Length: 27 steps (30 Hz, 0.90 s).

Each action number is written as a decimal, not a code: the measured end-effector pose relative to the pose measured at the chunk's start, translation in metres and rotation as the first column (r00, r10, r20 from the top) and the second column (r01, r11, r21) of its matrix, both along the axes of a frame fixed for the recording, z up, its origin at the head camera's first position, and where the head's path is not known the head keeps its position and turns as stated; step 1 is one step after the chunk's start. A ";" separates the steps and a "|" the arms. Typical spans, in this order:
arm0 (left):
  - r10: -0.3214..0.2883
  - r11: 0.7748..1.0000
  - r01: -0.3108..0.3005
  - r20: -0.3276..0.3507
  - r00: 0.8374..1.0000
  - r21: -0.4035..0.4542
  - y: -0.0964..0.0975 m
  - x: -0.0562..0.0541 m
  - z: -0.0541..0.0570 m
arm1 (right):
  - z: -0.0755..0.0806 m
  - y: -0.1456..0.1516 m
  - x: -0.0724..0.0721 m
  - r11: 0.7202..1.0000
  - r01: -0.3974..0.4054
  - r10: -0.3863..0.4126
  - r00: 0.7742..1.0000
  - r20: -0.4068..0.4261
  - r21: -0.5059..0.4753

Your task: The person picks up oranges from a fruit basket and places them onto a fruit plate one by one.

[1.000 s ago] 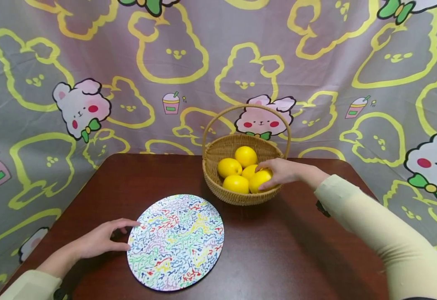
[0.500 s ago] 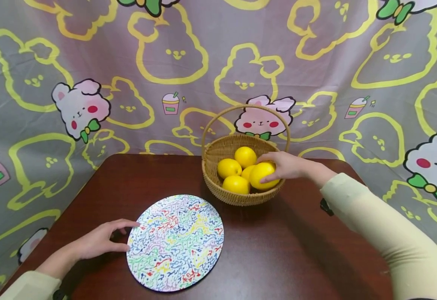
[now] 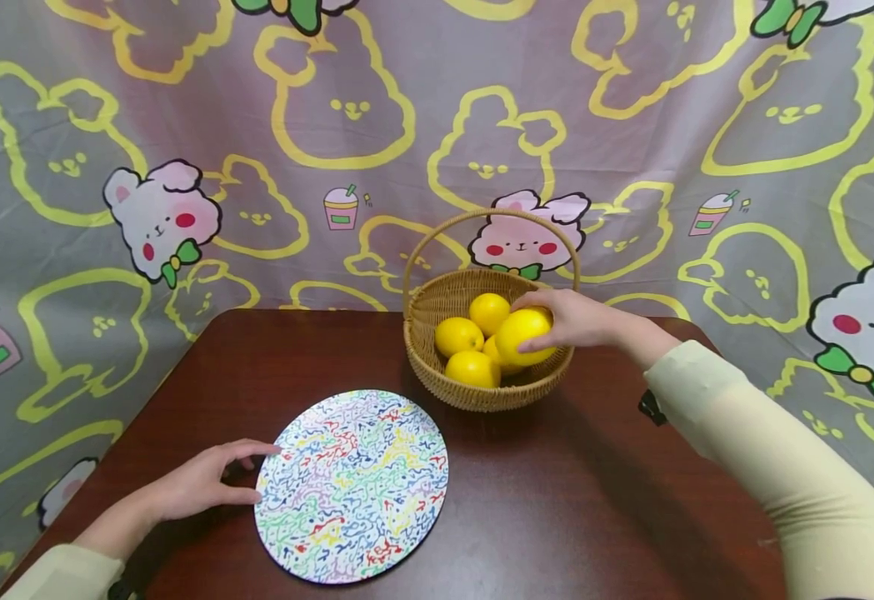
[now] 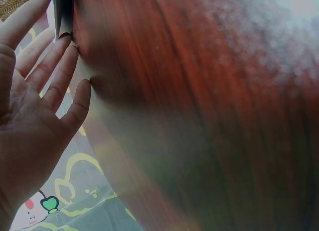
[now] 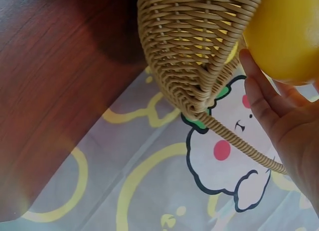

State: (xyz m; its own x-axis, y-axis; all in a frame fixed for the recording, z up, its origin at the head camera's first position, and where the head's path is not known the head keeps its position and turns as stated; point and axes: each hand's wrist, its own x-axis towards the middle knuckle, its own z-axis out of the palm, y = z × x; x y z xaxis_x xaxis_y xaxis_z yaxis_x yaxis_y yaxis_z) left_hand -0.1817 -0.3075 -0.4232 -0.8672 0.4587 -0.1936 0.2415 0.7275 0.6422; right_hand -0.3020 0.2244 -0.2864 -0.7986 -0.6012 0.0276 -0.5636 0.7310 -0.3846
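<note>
My right hand grips a yellow lemon from its right side, thumb in front and fingers over the top. That lemon is raised at the right part of a woven wicker basket, above the other lemons. In the right wrist view the lemon is beside the basket's rim, with my fingers against it. My left hand rests at the left edge of a round board with a multicoloured squiggle pattern, its thumb and a fingertip at the rim. Its fingers look loosely extended in the left wrist view.
The basket's tall arched handle rises over the lemons. Everything stands on a dark brown wooden table with rounded far corners. A grey cartoon-printed cloth hangs close behind the table and at its sides.
My right hand has lifted the lemon upward from among the others and slightly right. My left hand, the round board and the basket stay in place.
</note>
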 end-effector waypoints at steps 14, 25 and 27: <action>0.013 1.000 -0.013 -0.005 1.000 -0.011 0.000 -0.001 -0.001 | 0.011 -0.003 0.001 0.998 0.003 -0.005 1.000 -0.026 -0.057; 0.025 0.999 -0.026 -0.017 1.000 -0.026 0.002 0.000 -0.001 | 0.017 -0.008 0.005 0.995 -0.024 0.018 0.998 -0.056 -0.092; 0.022 0.999 -0.023 -0.023 0.999 -0.027 0.001 0.000 -0.001 | 0.017 -0.010 0.006 0.994 -0.037 0.030 0.997 -0.066 -0.099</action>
State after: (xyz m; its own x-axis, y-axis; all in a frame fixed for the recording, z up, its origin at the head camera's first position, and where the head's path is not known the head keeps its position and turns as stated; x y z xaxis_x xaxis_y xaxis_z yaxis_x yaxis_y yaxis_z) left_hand -0.1813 -0.3060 -0.4241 -0.8816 0.4340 -0.1854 0.2394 0.7499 0.6167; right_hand -0.2955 0.2141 -0.2694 -0.7727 -0.6193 0.1391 -0.6129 0.6710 -0.4172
